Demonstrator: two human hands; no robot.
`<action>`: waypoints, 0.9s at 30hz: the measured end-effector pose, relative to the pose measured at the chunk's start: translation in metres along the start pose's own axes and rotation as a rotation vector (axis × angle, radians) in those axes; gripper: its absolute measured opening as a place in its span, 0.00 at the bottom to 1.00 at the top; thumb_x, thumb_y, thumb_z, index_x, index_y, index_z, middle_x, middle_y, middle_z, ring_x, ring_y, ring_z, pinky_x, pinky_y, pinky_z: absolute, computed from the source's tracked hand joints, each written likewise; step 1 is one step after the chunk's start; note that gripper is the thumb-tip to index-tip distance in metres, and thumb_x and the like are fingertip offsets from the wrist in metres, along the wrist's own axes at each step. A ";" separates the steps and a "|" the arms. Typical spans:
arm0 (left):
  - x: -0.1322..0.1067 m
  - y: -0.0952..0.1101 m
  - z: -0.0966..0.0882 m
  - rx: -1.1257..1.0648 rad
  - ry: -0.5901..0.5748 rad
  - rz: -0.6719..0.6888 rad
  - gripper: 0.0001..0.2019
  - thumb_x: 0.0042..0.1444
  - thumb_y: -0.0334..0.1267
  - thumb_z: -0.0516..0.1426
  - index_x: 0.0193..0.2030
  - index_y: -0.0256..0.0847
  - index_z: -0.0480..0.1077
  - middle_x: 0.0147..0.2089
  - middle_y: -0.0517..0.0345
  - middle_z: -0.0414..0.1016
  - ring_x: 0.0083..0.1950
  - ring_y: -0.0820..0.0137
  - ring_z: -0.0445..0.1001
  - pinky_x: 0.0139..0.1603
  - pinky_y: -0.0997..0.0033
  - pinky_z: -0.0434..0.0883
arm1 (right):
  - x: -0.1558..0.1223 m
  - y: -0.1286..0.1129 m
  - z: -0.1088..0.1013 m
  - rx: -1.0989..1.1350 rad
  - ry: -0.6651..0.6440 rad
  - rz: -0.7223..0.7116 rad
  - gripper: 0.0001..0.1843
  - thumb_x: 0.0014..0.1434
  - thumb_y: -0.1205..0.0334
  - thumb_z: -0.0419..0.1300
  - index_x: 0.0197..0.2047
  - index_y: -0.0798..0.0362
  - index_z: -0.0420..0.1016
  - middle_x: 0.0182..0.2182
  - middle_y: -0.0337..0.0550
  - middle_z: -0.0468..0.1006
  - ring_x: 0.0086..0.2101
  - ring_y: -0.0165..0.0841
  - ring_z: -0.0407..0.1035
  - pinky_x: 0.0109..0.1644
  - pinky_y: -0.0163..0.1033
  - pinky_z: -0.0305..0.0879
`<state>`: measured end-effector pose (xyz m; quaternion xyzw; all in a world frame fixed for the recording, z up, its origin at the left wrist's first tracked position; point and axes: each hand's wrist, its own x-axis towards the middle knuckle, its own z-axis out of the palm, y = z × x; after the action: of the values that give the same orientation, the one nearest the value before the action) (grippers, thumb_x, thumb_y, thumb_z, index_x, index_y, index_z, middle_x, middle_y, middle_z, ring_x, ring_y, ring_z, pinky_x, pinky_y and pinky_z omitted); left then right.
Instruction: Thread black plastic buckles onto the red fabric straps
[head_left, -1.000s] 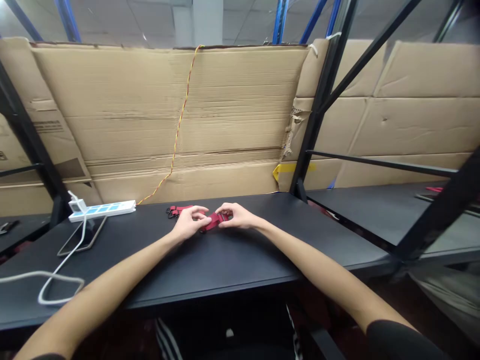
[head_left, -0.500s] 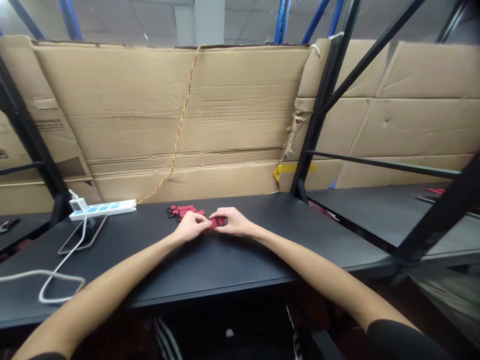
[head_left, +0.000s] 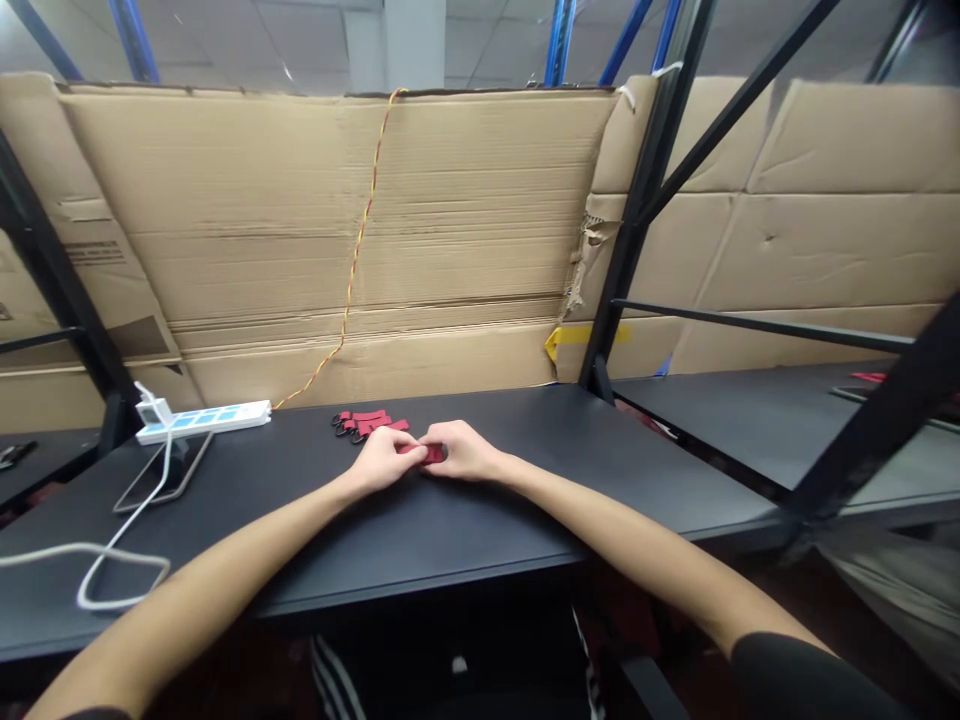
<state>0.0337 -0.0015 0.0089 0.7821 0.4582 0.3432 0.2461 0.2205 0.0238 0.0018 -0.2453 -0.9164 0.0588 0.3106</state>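
Both my hands rest on the black table (head_left: 465,520) and meet over a small red strap (head_left: 421,452). My left hand (head_left: 384,460) pinches its left end with closed fingers. My right hand (head_left: 463,452) grips its right end, fingers curled over it, so most of the strap is hidden. Just behind my left hand lies a small pile of red straps with black metal clips (head_left: 365,422), apart from both hands.
A white power strip (head_left: 204,420) lies at the back left, its white cable (head_left: 112,545) looping toward the front edge over a phone (head_left: 161,472). Cardboard sheets (head_left: 450,230) wall the table's back. A black frame post (head_left: 637,200) stands at right.
My hands have drawn closer together and lower onto the table, folding over the red strap so that less of it shows. The pile behind has not moved.
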 end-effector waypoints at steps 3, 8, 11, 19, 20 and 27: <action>0.000 -0.001 0.000 0.042 0.096 -0.047 0.13 0.47 0.43 0.57 0.22 0.35 0.75 0.18 0.62 0.63 0.23 0.74 0.59 0.25 0.74 0.56 | 0.001 -0.003 -0.001 0.013 0.025 0.031 0.06 0.50 0.62 0.64 0.30 0.56 0.76 0.25 0.39 0.73 0.26 0.28 0.65 0.32 0.32 0.58; 0.000 -0.002 0.000 0.066 0.116 -0.059 0.12 0.45 0.42 0.57 0.20 0.35 0.73 0.17 0.63 0.60 0.22 0.75 0.58 0.24 0.74 0.55 | 0.002 -0.005 -0.001 -0.021 0.033 0.072 0.07 0.49 0.63 0.65 0.33 0.56 0.77 0.26 0.41 0.75 0.27 0.29 0.67 0.33 0.33 0.59; -0.001 0.000 0.002 0.072 0.095 -0.031 0.13 0.46 0.42 0.57 0.19 0.35 0.73 0.18 0.62 0.63 0.23 0.75 0.59 0.25 0.74 0.56 | 0.001 -0.005 0.001 -0.035 0.023 0.070 0.07 0.48 0.66 0.63 0.34 0.56 0.78 0.28 0.42 0.76 0.28 0.30 0.68 0.34 0.33 0.59; -0.002 0.002 0.003 0.058 0.049 0.033 0.14 0.51 0.45 0.56 0.26 0.36 0.76 0.23 0.58 0.71 0.27 0.71 0.66 0.28 0.74 0.61 | 0.001 -0.004 0.000 -0.009 0.013 0.093 0.07 0.49 0.67 0.63 0.35 0.56 0.77 0.28 0.41 0.75 0.28 0.30 0.67 0.34 0.33 0.60; -0.002 0.002 0.003 0.045 0.059 0.018 0.14 0.50 0.45 0.57 0.27 0.36 0.76 0.25 0.57 0.72 0.28 0.70 0.67 0.29 0.73 0.62 | 0.001 -0.005 0.000 0.011 0.019 0.103 0.08 0.49 0.67 0.64 0.35 0.56 0.77 0.28 0.41 0.75 0.28 0.29 0.67 0.33 0.33 0.60; 0.000 -0.005 0.007 -0.111 0.102 -0.020 0.14 0.49 0.47 0.60 0.28 0.35 0.74 0.26 0.56 0.74 0.28 0.70 0.70 0.30 0.72 0.66 | 0.003 -0.006 -0.004 0.221 0.043 0.185 0.15 0.46 0.59 0.68 0.38 0.56 0.76 0.32 0.42 0.76 0.31 0.32 0.69 0.36 0.36 0.64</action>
<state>0.0363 0.0010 0.0006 0.7443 0.4580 0.4049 0.2689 0.2188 0.0195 0.0083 -0.2941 -0.8711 0.1825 0.3483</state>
